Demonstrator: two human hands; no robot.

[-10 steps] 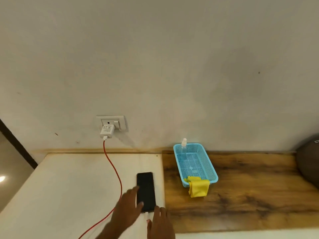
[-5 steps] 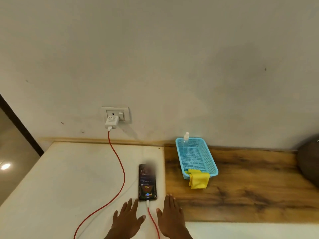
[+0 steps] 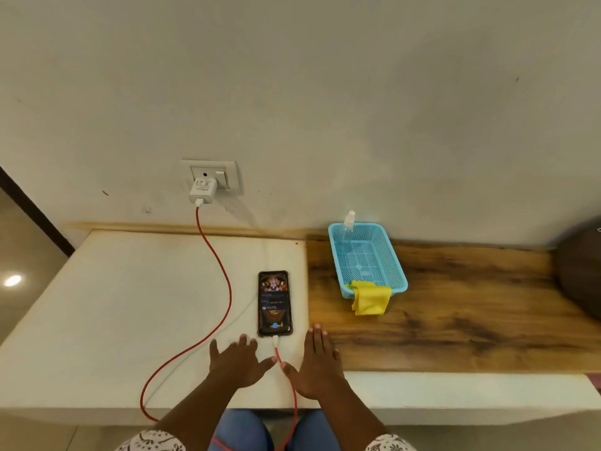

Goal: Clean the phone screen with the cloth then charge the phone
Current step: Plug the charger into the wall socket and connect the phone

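Two hands: we see our left hand (image 3: 239, 362) and right hand (image 3: 314, 366) lying flat and spread wide on the white countertop (image 3: 107, 307), palms down, holding nothing, one on each side of the plug end, apparently clear of it.
Phone: the black slab smartphone (image 3: 274, 303) lies face up near the front edge, screen lit, just beyond our fingertips.
Cable: the red braided charging cable (image 3: 224, 281) runs from the white wall adapter (image 3: 202, 191) in the socket, loops off the front edge and comes back up between our hands into the phone's lower end.
Cloth: the yellow cleaning cloth (image 3: 370, 297) hangs over the near rim of the pale blue perforated plastic basket (image 3: 398, 275) on the wooden slab (image 3: 471, 307), well apart from the phone; we judge it put aside as finished with.
Bottle: a small clear spray bottle (image 3: 347, 227) leans in the basket's far corner.
Progress: we judge the charging step done, given the lit screen, and the task essentially complete.
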